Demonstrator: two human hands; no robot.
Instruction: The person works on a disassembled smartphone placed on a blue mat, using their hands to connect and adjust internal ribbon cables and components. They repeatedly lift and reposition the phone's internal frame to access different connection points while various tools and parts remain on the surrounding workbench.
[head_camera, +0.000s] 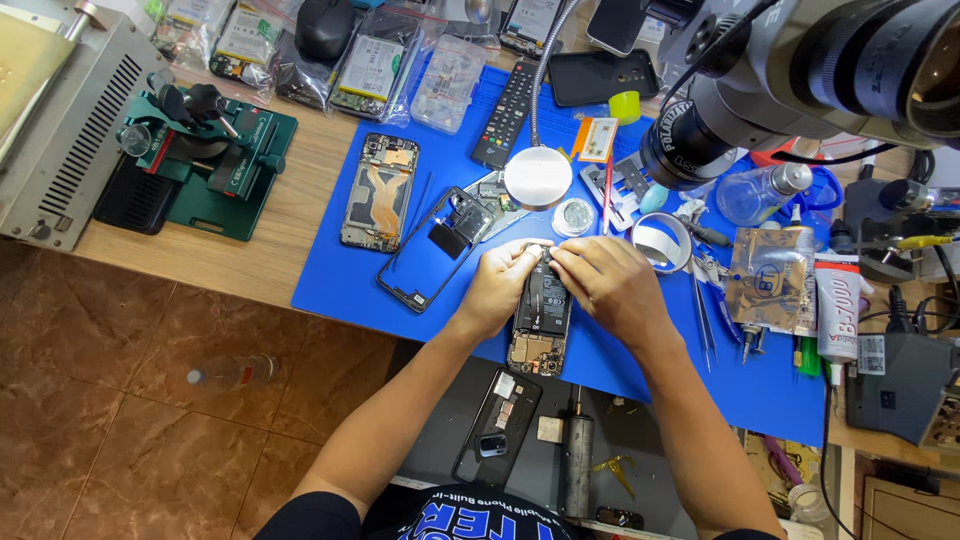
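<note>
Both hands pinch the opened phone (541, 315) at its 12 o'clock end, left hand (497, 283) and right hand (608, 280) closed there; its long axis runs 12 to 6.

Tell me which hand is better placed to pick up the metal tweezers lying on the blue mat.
Right. The right hand sits on the opened black phone on the side nearer the thin metal tweezers, with bare blue mat between them. The left hand would probably have to cross over the phone.
</note>
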